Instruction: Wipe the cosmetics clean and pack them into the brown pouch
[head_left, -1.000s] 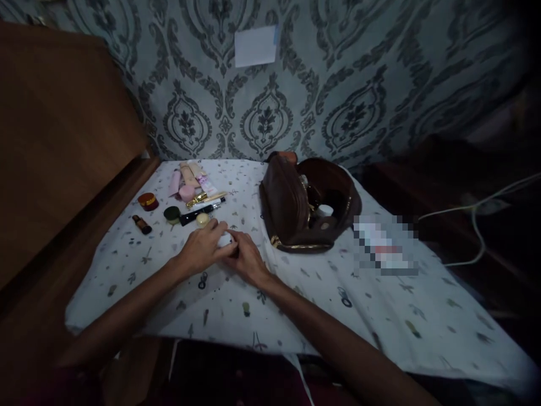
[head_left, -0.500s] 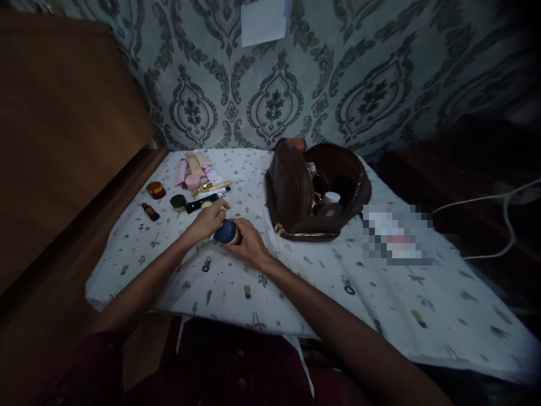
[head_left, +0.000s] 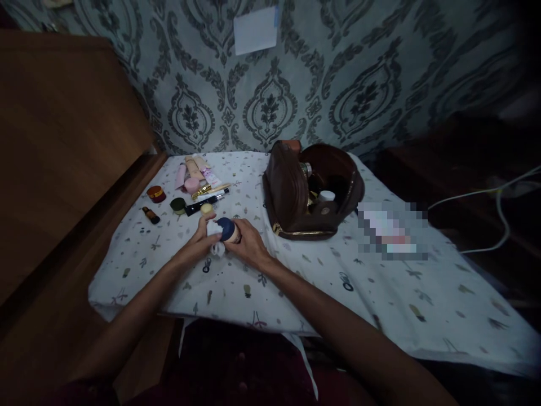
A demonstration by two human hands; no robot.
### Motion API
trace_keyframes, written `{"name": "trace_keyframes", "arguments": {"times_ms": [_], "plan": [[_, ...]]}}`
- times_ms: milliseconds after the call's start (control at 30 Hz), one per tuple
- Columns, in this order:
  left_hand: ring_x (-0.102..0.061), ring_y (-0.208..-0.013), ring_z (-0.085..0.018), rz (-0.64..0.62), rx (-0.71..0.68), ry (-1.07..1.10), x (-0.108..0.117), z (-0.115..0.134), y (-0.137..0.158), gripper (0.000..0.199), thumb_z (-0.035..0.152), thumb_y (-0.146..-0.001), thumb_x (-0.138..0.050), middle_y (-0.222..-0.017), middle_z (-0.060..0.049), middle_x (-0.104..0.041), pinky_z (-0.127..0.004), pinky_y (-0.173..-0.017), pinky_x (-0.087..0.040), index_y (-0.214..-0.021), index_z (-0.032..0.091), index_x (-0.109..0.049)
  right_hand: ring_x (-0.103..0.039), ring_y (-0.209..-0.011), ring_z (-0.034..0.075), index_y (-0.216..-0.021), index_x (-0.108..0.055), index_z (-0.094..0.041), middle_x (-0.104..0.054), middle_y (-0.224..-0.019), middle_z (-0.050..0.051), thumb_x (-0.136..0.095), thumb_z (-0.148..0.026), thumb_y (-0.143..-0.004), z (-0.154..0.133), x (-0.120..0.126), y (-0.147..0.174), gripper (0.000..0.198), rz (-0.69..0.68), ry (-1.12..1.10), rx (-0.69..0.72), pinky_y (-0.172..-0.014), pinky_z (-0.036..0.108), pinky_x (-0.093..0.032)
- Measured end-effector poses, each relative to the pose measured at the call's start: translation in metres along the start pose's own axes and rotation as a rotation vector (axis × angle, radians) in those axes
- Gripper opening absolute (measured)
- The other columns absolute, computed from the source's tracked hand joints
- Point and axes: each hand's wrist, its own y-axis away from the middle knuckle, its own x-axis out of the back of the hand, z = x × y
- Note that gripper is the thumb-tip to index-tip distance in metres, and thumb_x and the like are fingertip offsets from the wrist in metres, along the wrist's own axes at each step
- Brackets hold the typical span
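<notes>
My right hand (head_left: pixel 251 243) is wrapped round a small jar with a dark blue lid (head_left: pixel 227 229), tilted toward the left. Pressed against that lid is a crumpled white tissue (head_left: pixel 214 228), pinched in my left hand (head_left: pixel 203 238); part of it hangs below the fingers. Just beyond my left hand lies a small round pale yellow item (head_left: pixel 207 208). Behind it are a black tube (head_left: pixel 206 203), a dark green round jar (head_left: pixel 178 206) and a gold-coloured item (head_left: pixel 200 192).
An unzipped brown bag (head_left: pixel 313 192) with a white-lided container (head_left: pixel 327 195) inside stands right of my hands. At the left are a red jar (head_left: pixel 156 194) and a small dark bottle (head_left: pixel 150 215). Several tubes (head_left: pixel 193 168) and a pink jar (head_left: pixel 191 185) lie farther back. A wooden cabinet (head_left: pixel 71 124) borders the table.
My left hand has turned and shifted slightly down and left, bringing the white tissue plainly into view against the blue lid. The right hand keeps its hold on the jar.
</notes>
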Motion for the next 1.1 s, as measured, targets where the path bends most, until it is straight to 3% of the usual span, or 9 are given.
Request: {"name": "trace_keyframes", "arguments": {"times_ms": [67, 133, 267, 367, 467, 667, 800, 1000, 1100], "plan": [[-0.063, -0.094, -0.02, -0.026, 0.079, 0.144, 0.008, 0.001, 0.007, 0.07, 0.022, -0.068, -0.063, -0.125, -0.005, -0.057, -0.032, -0.078, -0.053, -0.133, 0.03, -0.04, -0.062, -0.104, 0.026, -0.116, -0.061, -0.017, -0.064, -0.109, 0.009, -0.077, -0.026, -0.07, -0.003, 0.001, 0.0, 0.05, 0.003, 0.013, -0.023, -0.091, 0.039, -0.05], [-0.063, -0.099, -0.022, 0.087, 0.04, 0.142, 0.015, 0.002, 0.013, 0.066, 0.019, -0.065, -0.061, -0.12, -0.006, -0.06, -0.035, -0.082, -0.053, -0.128, 0.026, -0.043, -0.062, -0.102, 0.025, -0.116, -0.061, -0.018, -0.062, -0.108, 0.008, -0.079, -0.031, -0.07, -0.005, 0.001, 0.0, 0.05, 0.003, 0.029, -0.045, -0.091, 0.038, -0.05], [-0.052, -0.128, -0.026, 0.285, -0.381, -0.339, 0.016, 0.005, 0.025, 0.052, 0.021, -0.081, -0.057, -0.133, -0.012, -0.057, -0.047, -0.111, -0.039, -0.131, 0.021, -0.045, -0.06, -0.098, 0.025, -0.115, -0.061, -0.018, -0.058, -0.104, 0.007, -0.077, -0.038, -0.071, -0.009, 0.002, 0.001, 0.051, -0.043, 0.073, -0.073, -0.087, 0.039, -0.051], [-0.044, -0.139, -0.025, 0.074, -0.662, -0.766, 0.004, 0.006, 0.029, 0.054, 0.017, -0.092, -0.045, -0.148, -0.017, -0.048, -0.049, -0.116, -0.033, -0.145, 0.019, -0.036, -0.06, -0.094, 0.026, -0.112, -0.062, -0.018, -0.056, -0.102, 0.008, -0.074, -0.033, -0.073, -0.005, 0.002, 0.003, 0.044, -0.066, 0.054, -0.054, -0.084, 0.04, -0.052], [-0.037, -0.145, -0.025, -0.165, -0.744, -1.056, -0.013, 0.005, 0.025, 0.052, 0.01, -0.095, -0.033, -0.151, -0.017, -0.048, -0.055, -0.119, -0.026, -0.146, 0.019, -0.039, -0.059, -0.098, 0.026, -0.111, -0.061, -0.021, -0.056, -0.105, 0.007, -0.071, -0.021, -0.07, 0.002, 0.0, 0.006, 0.043, -0.052, -0.02, 0.074, -0.086, 0.041, -0.053], [-0.045, -0.138, -0.028, -0.07, -0.537, -1.005, -0.021, 0.024, 0.001, 0.045, 0.022, -0.096, -0.042, -0.144, -0.015, -0.055, -0.048, -0.113, -0.038, -0.139, 0.016, -0.051, -0.059, -0.096, 0.024, -0.102, -0.06, -0.019, -0.055, -0.11, 0.008, -0.068, -0.021, -0.072, 0.003, -0.008, 0.003, 0.031, -0.041, -0.009, 0.071, -0.088, 0.038, -0.053], [-0.059, -0.119, -0.027, -0.081, -0.322, -0.613, -0.006, 0.031, -0.02, 0.041, 0.036, -0.096, -0.042, -0.122, -0.01, -0.069, -0.043, -0.107, -0.044, -0.125, 0.016, -0.063, -0.056, -0.1, 0.027, -0.109, -0.059, -0.015, -0.053, -0.108, 0.01, -0.076, -0.03, -0.071, -0.004, -0.004, 0.001, 0.044, -0.102, 0.023, 0.088, -0.09, 0.041, -0.051], [-0.066, -0.1, -0.023, 0.186, 0.132, 0.096, -0.007, 0.007, -0.022, 0.056, 0.051, -0.087, -0.055, -0.109, -0.009, -0.07, -0.035, -0.084, -0.055, -0.132, 0.016, -0.056, -0.058, -0.098, 0.024, -0.12, -0.059, -0.016, -0.053, -0.102, 0.005, -0.079, -0.027, -0.071, -0.003, 0.001, 0.001, 0.054, -0.081, -0.063, 0.09, -0.088, 0.037, -0.05], [-0.065, -0.101, -0.021, 0.2, 0.145, 0.233, -0.017, 0.001, -0.012, 0.057, 0.051, -0.089, -0.055, -0.118, -0.009, -0.067, -0.031, -0.08, -0.056, -0.136, 0.019, -0.051, -0.059, -0.096, 0.025, -0.113, -0.062, -0.016, -0.056, -0.101, 0.006, -0.083, -0.031, -0.067, -0.001, 0.0, -0.001, 0.053, -0.044, -0.073, 0.035, -0.086, 0.038, -0.05]]}}
